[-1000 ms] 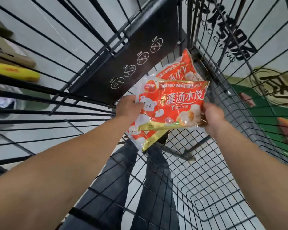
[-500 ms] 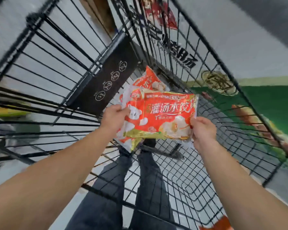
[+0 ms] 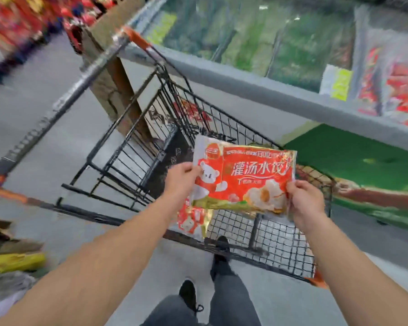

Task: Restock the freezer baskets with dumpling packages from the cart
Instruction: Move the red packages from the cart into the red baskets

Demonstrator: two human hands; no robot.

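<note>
I hold a red and gold dumpling package [image 3: 250, 177] flat above the black wire cart [image 3: 137, 147]. My left hand [image 3: 180, 180] grips its left edge and my right hand [image 3: 304, 198] grips its lower right corner. A second dumpling package [image 3: 192, 221] hangs beneath the first on the left side, apparently held by my left hand too. The open chest freezer [image 3: 280, 95] runs along the upper right, with green and red packs behind its rim.
The cart's handle bar [image 3: 64, 102] with orange ends stretches to the left. A cardboard box [image 3: 111, 74] stands beyond the cart. Yellow and grey items [image 3: 12, 262] lie on the floor at lower left. My legs and shoes [image 3: 212, 290] are below.
Both hands have lifted the packages up out of the cart. The view has swung up and right, bringing the freezer into sight.
</note>
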